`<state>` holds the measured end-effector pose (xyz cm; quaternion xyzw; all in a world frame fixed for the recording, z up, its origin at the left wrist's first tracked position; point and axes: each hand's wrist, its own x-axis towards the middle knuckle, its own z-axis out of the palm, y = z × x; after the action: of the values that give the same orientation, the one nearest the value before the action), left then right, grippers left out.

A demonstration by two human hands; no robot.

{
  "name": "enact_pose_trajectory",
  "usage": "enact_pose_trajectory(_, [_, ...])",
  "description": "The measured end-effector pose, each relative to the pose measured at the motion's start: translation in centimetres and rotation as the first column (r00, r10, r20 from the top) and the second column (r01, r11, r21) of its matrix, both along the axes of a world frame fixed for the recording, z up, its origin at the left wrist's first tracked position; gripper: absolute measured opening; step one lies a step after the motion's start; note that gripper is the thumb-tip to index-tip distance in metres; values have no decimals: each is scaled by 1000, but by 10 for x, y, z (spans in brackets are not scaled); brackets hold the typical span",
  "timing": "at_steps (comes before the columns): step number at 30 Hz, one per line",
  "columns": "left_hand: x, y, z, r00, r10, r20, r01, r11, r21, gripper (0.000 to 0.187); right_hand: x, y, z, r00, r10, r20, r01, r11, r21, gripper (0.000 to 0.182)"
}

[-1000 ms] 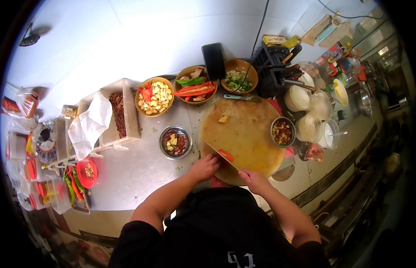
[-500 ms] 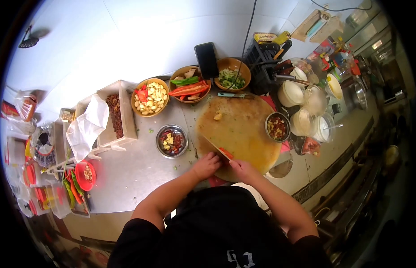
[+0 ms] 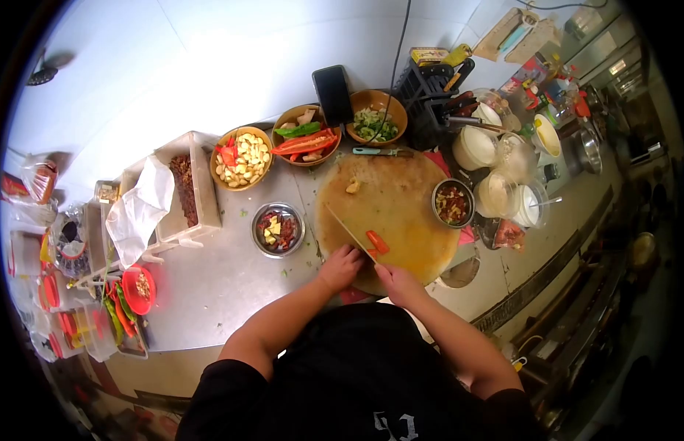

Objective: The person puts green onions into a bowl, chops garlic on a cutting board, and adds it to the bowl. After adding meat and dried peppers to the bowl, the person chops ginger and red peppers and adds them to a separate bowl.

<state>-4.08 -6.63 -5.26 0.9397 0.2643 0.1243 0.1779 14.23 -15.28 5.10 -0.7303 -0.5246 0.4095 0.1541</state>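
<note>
My right hand (image 3: 402, 286) is closed around the handle of a kitchen knife (image 3: 348, 232), whose blade points up and left across the round chopping board (image 3: 408, 191). Curled fingers of my left hand (image 3: 342, 268) rest on the board's near edge, close against the blade's left side; whatever they hold is hidden. Cut red pepper pieces (image 3: 377, 241) lie just right of the blade. A small pale lump (image 3: 353, 187) sits farther back on the board. To the left stands a steel bowl (image 3: 278, 230) of dark red and yellow bits.
Another steel bowl (image 3: 453, 203) sits on the board's right edge. Behind are bowls of garlic cloves (image 3: 242, 159), peppers (image 3: 306, 139) and chopped greens (image 3: 376, 123), a phone (image 3: 332, 95) and a black knife rack (image 3: 423, 92). A peeler-like tool (image 3: 382, 152) lies at the back edge.
The red pepper beside the blade has come away and now lies to its right in separate pieces. Both hands stay nearly in place, and the view has shifted slightly.
</note>
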Motion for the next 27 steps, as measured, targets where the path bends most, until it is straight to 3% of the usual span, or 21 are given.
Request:
enact_pose_trajectory(2, [-5, -1, 4, 1000, -28, 12, 28, 999, 15, 34, 2, 15, -12, 992, -14, -125, 12, 1000, -11, 45])
enact_pose_trajectory(7, [-15, 1, 1, 989, -61, 131, 55, 997, 55, 34, 4, 7, 30, 993, 45, -111, -53, 996, -66, 49])
enact_pose_trajectory(12, [-16, 1, 1, 980, -40, 196, 11, 989, 147, 28, -2, -3, 23, 997, 39, -63, -48, 988, -147, 47])
enact_pose_trajectory(18, [-18, 6, 1, 978, -119, 170, 103, 989, 102, 25, -16, 19, 8, 986, 30, -163, -19, 997, 71, 47])
enact_pose_trajectory(20, [-15, 7, 4, 983, -97, 153, 90, 994, 56, 31, -7, 9, 0, 947, -46, -319, 78, 993, 90, 45])
enact_pose_trajectory(22, [-6, 9, 12, 988, -69, 136, 69, 998, 3, 37, 4, -8, 8, 962, -112, -250, 137, 987, 85, 44])
enact_pose_trajectory(24, [18, 25, 19, 977, 47, 207, -51, 999, 18, 39, 18, -19, 23, 969, -176, -176, 193, 977, 88, 43])
enact_pose_trajectory(27, [41, 52, 29, 994, -66, 87, 72, 995, -65, 37, 38, -29, 37, 957, -272, -97, 279, 957, 75, 44])
